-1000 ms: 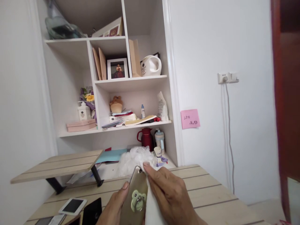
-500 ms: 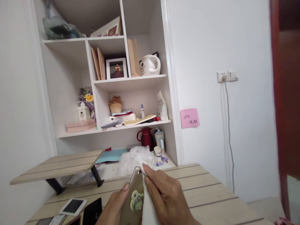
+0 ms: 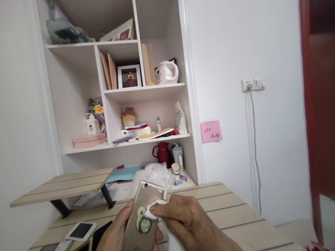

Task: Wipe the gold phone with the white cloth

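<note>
My left hand (image 3: 119, 232) grips a gold phone (image 3: 141, 212) from below, its back facing me, thumb along its left edge. A green frog ring holder (image 3: 141, 219) sits on the phone's back. My right hand (image 3: 188, 223) pinches a white cloth (image 3: 154, 209) and presses it onto the phone's back beside the frog holder. Both hands hover low over the wooden desk (image 3: 225, 212).
A white phone (image 3: 81, 230) and a black phone (image 3: 101, 235) lie on the desk at left. A raised wooden stand (image 3: 62, 184) sits behind them. White shelves (image 3: 145, 92) hold a frame, jug, bottles and boxes. A crumpled plastic bag (image 3: 153, 174) and red flask (image 3: 162, 154) stand beyond.
The phone has turned to show more of its back. My right hand has slid the cloth from the phone's right edge onto its back, beside the frog holder.
</note>
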`<state>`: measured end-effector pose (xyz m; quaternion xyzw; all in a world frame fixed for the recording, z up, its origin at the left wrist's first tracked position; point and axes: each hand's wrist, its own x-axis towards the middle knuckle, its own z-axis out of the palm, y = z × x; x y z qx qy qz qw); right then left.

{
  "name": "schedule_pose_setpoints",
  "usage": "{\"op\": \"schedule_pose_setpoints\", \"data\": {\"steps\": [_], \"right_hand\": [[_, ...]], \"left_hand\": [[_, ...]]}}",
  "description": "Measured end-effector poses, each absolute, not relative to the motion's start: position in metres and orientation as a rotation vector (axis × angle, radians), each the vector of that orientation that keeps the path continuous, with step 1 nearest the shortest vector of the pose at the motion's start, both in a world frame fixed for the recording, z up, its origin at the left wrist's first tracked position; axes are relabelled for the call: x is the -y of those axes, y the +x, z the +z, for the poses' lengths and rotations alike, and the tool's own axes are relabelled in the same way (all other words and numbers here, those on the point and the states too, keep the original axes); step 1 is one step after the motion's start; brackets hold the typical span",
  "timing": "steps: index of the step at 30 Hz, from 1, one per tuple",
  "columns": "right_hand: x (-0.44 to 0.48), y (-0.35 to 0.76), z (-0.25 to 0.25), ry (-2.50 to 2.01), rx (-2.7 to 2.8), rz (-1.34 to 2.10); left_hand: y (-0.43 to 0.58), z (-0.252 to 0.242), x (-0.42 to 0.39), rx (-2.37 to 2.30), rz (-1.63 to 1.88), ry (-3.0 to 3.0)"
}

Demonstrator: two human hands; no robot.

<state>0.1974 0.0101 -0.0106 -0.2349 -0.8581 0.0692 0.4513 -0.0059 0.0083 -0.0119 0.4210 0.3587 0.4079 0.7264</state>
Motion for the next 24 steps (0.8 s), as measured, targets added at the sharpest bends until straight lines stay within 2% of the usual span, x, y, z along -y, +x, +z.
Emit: {"op": "schedule_pose_setpoints", "data": {"steps": [6,11,18,24], "right_hand": [[-0.009,0.189,-0.011,-0.537,2.134,0.106],[-0.008,0.196,-0.007,-0.477,2.111,0.197],[-0.017,0.191,-0.018,-0.511,2.028,-0.022],[-0.02,0.189,-0.02,-0.525,1.96,-0.101]], "left_hand": [[-0.004,-0.011,-0.01,-0.738,1.098,0.844],[-0.008,-0.017,-0.01,-0.746,0.976,0.852],[-0.011,-0.033,-0.025,-0.81,1.268,0.955],[-0.022,-0.054,-0.03,-0.798,1.356,1.143]]}}
